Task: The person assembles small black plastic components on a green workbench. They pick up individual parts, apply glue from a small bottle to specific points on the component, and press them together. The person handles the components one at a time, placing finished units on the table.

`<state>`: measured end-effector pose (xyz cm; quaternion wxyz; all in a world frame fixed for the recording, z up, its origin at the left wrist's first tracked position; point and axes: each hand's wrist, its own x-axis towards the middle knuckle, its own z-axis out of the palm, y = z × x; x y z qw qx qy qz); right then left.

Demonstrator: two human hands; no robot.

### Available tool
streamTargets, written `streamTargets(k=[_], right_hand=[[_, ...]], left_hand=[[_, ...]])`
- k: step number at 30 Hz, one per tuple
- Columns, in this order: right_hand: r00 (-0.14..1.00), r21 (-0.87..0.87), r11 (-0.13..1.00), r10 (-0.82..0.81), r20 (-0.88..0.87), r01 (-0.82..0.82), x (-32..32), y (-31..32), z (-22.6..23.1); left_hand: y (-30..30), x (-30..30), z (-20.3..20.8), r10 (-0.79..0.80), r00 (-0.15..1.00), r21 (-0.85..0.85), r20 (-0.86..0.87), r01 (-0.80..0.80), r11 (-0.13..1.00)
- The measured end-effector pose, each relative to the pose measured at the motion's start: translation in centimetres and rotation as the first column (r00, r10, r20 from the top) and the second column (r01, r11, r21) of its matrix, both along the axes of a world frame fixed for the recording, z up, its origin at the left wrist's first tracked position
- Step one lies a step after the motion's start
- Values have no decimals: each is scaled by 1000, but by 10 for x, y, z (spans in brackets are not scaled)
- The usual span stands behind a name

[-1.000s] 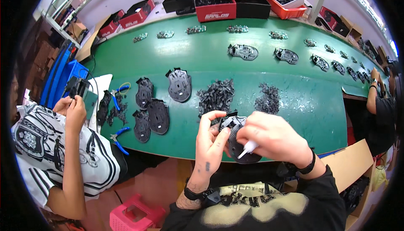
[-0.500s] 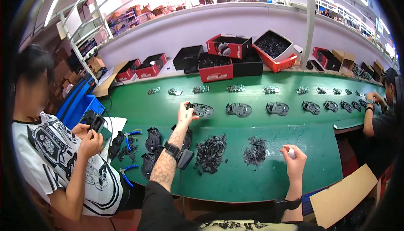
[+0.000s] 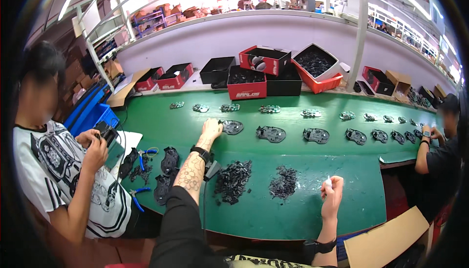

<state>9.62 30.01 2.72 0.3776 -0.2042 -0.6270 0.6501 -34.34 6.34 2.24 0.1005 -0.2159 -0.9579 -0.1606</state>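
My left hand (image 3: 211,129) reaches out over the green bench, its fingers closed at the left end of a black computer-mouse base (image 3: 232,127). That base is at the left end of a row of similar bases, beside another mouse base (image 3: 271,134). Behind them runs a row of small green circuit boards, one circuit board (image 3: 229,107) lying just beyond my left hand. At the near right, my right hand (image 3: 332,195) is closed around a small white object (image 3: 329,182) with a narrow tip; its kind is unclear. The fingers hide part of it.
Piles of small black parts (image 3: 233,182) and finer black pieces (image 3: 283,182) lie before me. Blue-handled cutters (image 3: 140,197) and mouse shells (image 3: 168,160) are at left. A co-worker (image 3: 73,170) sits left, another person (image 3: 442,141) right. Red boxes (image 3: 246,90) line the back.
The view has shifted a little. My left hand has moved slightly forward, still at the mouse base. My right hand has turned a little, with the white object still in it.
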Motion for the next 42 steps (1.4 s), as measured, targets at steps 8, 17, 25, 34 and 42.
streamTargets(k=[8,17,25,34,42], right_hand=[[967,-184,979,40,-251,-88,-1,4,-5],[888,-256,914,188,-420,-315,-11,-35,10],[863,-317,859,240,-445,-402,-19,-59,17],[773,-450,662,332,-540,-599,-23,-88,27],[728,-504,526,516,-452,-685,-32,-146,39]], left_hand=[[-112,57,62,-247,903,-102,352,299,949],[-142,103,31,-212,970,290,122,169,942],[-124,106,23,-297,945,240,135,260,935],[-135,132,67,-242,970,535,9,200,821],[-114,285,63,-501,755,906,422,-339,253]])
